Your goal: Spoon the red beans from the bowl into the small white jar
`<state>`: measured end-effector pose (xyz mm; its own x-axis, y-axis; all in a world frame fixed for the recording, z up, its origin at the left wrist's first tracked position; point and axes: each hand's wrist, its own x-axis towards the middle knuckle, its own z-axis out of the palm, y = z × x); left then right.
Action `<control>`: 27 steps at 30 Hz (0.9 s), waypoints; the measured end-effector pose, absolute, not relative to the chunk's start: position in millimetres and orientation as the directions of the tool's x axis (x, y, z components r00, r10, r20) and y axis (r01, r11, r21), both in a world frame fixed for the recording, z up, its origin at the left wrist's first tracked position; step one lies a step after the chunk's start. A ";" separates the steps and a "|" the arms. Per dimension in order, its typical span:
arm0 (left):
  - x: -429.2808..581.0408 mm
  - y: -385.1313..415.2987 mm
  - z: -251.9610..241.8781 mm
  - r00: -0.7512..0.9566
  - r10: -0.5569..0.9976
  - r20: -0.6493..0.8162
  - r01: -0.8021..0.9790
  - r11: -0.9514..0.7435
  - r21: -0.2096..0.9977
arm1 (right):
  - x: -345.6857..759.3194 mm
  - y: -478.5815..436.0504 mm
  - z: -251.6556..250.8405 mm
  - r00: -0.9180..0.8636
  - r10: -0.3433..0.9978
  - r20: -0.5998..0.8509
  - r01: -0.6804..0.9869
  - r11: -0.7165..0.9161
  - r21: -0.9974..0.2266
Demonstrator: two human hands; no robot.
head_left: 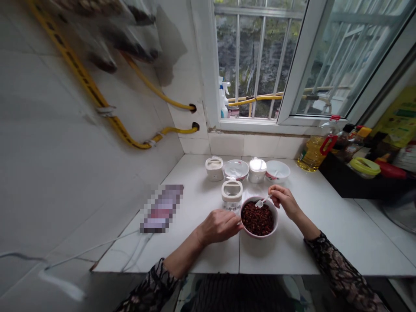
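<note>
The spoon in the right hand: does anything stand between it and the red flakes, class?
Nothing visible does. The right hand holds the spoon over the open bowl, its head at the flakes. The left hand, at the bowl's left side, and the jar nearby are out of the way.

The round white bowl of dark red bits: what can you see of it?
The round white bowl with a pinkish edge looks smooth, perhaps ceramic. It stands upright on the white tiled counter, with dark red, flaky bits heaped inside; some bare inner wall shows. The left hand touches its left side. The right hand holds a small white, plastic-looking spoon over it; whether spoon and bits touch is unclear.
</note>
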<state>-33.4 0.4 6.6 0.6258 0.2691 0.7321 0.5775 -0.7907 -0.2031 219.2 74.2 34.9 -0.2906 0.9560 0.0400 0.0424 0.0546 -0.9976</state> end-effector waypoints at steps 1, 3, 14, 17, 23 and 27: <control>-34.4 0.8 7.3 0.621 0.271 0.735 0.587 -0.783 -0.207 | 218.7 75.2 33.6 -0.289 0.957 0.025 0.017 0.031 -0.999; -37.9 1.8 8.8 0.605 0.282 0.745 0.612 -0.763 -0.208 | 217.8 76.4 31.5 -0.289 0.957 0.009 -0.020 0.004 -1.000; -64.0 4.6 8.9 0.271 0.396 0.878 0.771 -0.635 0.048 | 212.0 78.2 20.1 -0.265 0.964 -0.011 -0.041 -0.022 -0.999; -62.3 7.5 8.4 0.236 0.492 0.838 0.769 -0.621 0.148 | 210.5 77.4 20.2 -0.253 0.967 -0.028 -0.013 -0.032 -0.999; -61.9 20.1 -4.8 0.197 0.692 0.695 0.783 -0.538 0.313 | 210.4 78.5 17.6 -0.276 0.961 -0.025 0.084 -0.002 -0.996; -61.2 28.1 -19.8 0.186 0.752 0.633 0.787 -0.500 0.362 | 211.1 80.8 13.1 -0.268 0.962 0.044 0.139 0.084 -0.987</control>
<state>-61.2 28.1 -19.8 0.1864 0.7516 0.6327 0.7872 -0.4996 0.3616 211.1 80.8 13.1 -0.2682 0.9623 0.0443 0.1387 0.0841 -0.9868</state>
